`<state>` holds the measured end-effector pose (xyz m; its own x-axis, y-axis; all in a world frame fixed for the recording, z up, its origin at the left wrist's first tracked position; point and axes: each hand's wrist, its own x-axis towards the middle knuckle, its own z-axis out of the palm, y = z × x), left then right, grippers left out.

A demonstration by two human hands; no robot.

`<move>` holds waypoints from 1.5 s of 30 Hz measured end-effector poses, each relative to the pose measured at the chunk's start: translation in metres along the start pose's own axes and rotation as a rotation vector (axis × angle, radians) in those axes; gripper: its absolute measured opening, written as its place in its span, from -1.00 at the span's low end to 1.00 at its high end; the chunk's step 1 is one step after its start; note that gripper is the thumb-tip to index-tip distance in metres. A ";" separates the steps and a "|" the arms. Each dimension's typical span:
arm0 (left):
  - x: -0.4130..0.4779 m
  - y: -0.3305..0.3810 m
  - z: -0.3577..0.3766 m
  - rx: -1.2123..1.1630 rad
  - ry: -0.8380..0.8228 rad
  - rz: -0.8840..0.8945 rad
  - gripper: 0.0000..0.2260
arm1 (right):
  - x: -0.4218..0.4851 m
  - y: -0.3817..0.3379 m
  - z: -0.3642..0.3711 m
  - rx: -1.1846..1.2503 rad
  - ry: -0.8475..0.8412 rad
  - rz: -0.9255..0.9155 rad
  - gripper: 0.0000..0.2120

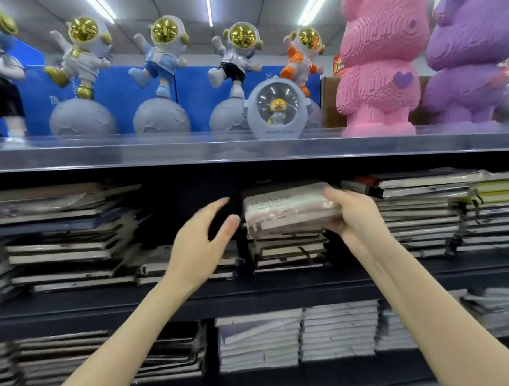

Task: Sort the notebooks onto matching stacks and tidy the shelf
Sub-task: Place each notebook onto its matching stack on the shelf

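the right hand point(355, 214) holds a small bundle of notebooks point(289, 210) by its right end, with the thumb on top and the fingers curled under it. the bundle is inside the middle shelf point(251, 292), on top of the centre stack point(288, 254) or just above it; i cannot tell if it rests there. it is wrapped in clear plastic film and looks pale pink and white under the film. a word is printed on the cover, but it is too blurred to read surely.

my judgement: several bound books together will be rather heavy for one hand, and stiff, so the bundle will not bend. the film looks glossy and is probably slippery, and the books may slide inside it. it is better to take hold at both short ends, with fingers under the lowest book and not only on the film.

the left hand point(203, 244) is open, with fingers spread and thumb apart. its palm is turned toward the left end of the bundle, near to it but not touching. both forearms reach up and forward from below.
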<state>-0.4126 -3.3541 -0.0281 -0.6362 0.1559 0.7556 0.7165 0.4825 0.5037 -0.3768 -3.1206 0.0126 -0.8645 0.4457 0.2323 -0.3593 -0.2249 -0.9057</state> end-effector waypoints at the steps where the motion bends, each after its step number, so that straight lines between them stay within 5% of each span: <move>1: 0.004 0.005 0.007 -0.004 -0.052 -0.001 -0.43 | 0.007 0.002 0.004 -0.035 0.036 -0.013 -0.89; 4: 0.016 0.011 0.032 0.003 -0.170 -0.048 -0.35 | 0.030 0.017 0.008 -0.267 0.172 -0.052 -0.70; 7: 0.029 0.006 0.052 0.003 -0.145 -0.100 -0.51 | 0.044 0.027 0.002 -0.724 0.254 -0.189 -0.44; 13: 0.044 0.000 0.060 0.113 -0.111 -0.085 -0.63 | 0.032 0.014 -0.015 -1.122 0.302 -0.330 -0.41; 18: 0.026 0.023 0.071 0.354 0.211 0.352 -0.58 | -0.007 0.021 -0.071 -0.822 0.535 -0.705 -0.59; 22: 0.023 0.054 0.097 0.325 0.169 0.524 -0.62 | 0.011 0.009 -0.120 -1.119 0.642 -0.998 -0.57; 27: 0.023 0.082 0.129 0.225 0.129 0.506 -0.63 | 0.062 -0.019 -0.150 -1.489 0.345 -0.998 -0.34; 32: 0.029 0.095 0.151 0.227 0.090 0.456 -0.58 | 0.079 -0.029 -0.153 -1.508 0.273 -1.119 -0.52; 36: 0.026 0.116 0.156 0.066 0.063 0.250 -0.58 | 0.065 -0.031 -0.161 -1.375 0.251 -1.242 -0.61; 40: 0.027 0.147 0.160 -0.448 -0.211 -0.307 -0.49 | 0.030 -0.033 -0.166 -1.363 0.203 -1.261 -0.60; 43: 0.037 0.161 0.167 -0.793 -0.360 -0.566 -0.56 | 0.006 -0.048 -0.176 -1.186 0.027 -1.133 -0.51; 45: 0.042 0.169 0.170 -0.938 -0.312 -0.653 -0.61 | 0.007 -0.068 -0.189 -0.983 0.082 -1.005 -0.46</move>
<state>-0.3668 -3.1191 0.0172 -0.9085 0.3809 0.1716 0.0767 -0.2518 0.9647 -0.2917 -2.9390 0.0090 -0.3545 0.1079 0.9288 -0.3842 0.8888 -0.2499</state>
